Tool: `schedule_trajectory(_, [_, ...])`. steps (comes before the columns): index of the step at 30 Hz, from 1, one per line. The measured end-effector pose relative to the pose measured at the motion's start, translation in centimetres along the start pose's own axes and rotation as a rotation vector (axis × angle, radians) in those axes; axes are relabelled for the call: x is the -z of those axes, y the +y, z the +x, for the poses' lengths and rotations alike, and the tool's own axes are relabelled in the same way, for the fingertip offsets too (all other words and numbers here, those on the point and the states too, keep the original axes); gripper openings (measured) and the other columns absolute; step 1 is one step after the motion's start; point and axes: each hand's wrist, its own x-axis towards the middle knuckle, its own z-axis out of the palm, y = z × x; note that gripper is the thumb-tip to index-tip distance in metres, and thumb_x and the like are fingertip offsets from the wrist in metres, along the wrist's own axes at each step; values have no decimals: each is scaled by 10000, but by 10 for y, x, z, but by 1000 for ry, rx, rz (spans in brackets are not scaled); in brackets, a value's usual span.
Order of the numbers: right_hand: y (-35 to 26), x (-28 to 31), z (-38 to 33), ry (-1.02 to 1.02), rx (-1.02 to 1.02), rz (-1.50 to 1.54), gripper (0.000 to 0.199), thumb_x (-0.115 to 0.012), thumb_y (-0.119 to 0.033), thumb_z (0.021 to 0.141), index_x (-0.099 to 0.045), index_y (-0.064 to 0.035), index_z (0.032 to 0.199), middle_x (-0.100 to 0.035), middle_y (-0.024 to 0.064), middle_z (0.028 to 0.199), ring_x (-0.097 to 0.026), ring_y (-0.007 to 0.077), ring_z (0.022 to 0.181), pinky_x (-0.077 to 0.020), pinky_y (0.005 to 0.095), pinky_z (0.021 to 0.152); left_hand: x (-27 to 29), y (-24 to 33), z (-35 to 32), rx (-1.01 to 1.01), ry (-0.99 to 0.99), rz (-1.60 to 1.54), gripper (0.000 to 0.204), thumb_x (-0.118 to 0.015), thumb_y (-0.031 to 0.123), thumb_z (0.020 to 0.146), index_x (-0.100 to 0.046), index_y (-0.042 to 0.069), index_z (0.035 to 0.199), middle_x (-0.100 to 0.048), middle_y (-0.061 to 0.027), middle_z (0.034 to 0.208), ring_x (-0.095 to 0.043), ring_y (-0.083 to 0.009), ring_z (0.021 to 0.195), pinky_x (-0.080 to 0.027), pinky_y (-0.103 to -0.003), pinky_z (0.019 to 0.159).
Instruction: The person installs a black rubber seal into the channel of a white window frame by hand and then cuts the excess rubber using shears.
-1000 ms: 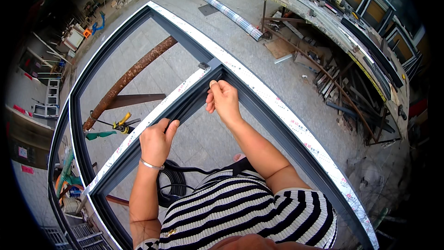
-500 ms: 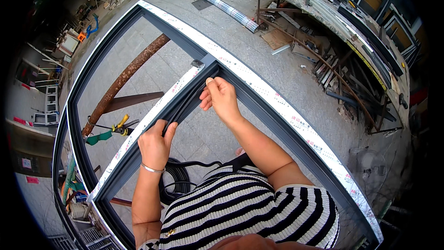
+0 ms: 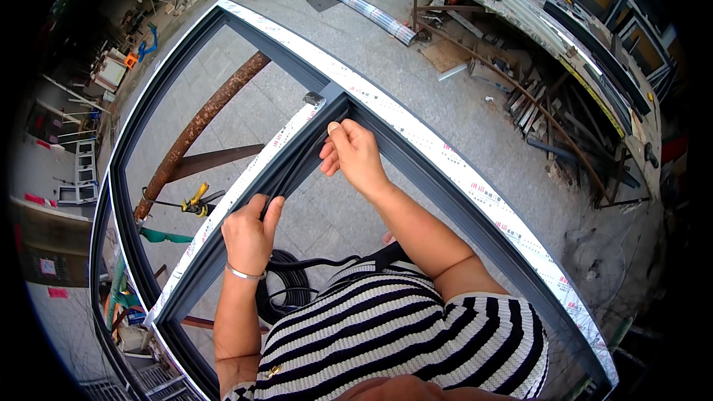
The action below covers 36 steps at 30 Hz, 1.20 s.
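Note:
A large dark grey window frame (image 3: 475,191), its face covered in white printed film, surrounds me. Along the middle bar's inner side runs a thin black rubber sealing strip (image 3: 301,165). My left hand (image 3: 249,234) is closed on the strip lower down the bar, thumb and bent forefinger together. Close to the corner where the bar meets the long outer side, my right hand (image 3: 352,152) pinches the strip's upper stretch between thumb and forefinger. Its other fingers curl below. A coil of black strip (image 3: 291,282) lies below the frame, against my striped top.
A rusty pipe (image 3: 200,122) passes under the left opening, with yellow-handled pliers (image 3: 197,199) near it. Beyond the frame, a film-wrapped roll (image 3: 364,11) lies on the paved floor. At the right stands a cluttered workbench (image 3: 535,26), with scrap lengths (image 3: 531,108) piled beneath.
Both hands keep nearly the same places on the strip. My view has shifted slightly, so the frame and background sit a little differently.

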Motion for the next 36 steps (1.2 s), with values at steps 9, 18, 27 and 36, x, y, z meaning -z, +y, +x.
schedule_trajectory(9, [4, -4, -2, -43, -27, 50, 332, -510, -286, 1087, -565, -1, 924, -670, 132, 784, -664, 162, 557, -541, 275, 475, -1, -5, -9, -29, 38, 7, 292, -741, 283, 952, -658, 24, 847, -685, -138, 680, -667, -327, 603, -500, -397, 579])
schedule_trajectory(18, [3, -5, -4, -33, -34, 59, 339, -489, -287, 1096, -563, 13, 957, -685, 154, 828, -670, 159, 556, -539, 270, 468, 3, -3, -3, 16, 57, -2, 279, -804, 273, 875, -677, 26, 845, -676, -164, 713, -654, -379, 640, -499, -433, 596])
schedule_trajectory(27, [22, 0, 0, -126, 29, 139, 344, -460, -320, 1111, -536, 11, 1057, -660, 156, 879, -669, 179, 570, -535, 282, 471, -3, -4, -12, -89, 150, 32, 281, -855, 206, 815, -677, 11, 909, -689, -181, 810, -667, -383, 701, -525, -423, 630])
schedule_trajectory(36, [46, 15, -21, -437, 125, 365, 335, -445, -297, 1123, -533, 3, 1242, -658, 131, 1006, -691, 209, 731, -583, 331, 635, -13, -31, -47, -214, 269, 36, 359, -882, 107, 729, -684, 12, 1012, -638, -119, 826, -655, -323, 668, -517, -384, 592])
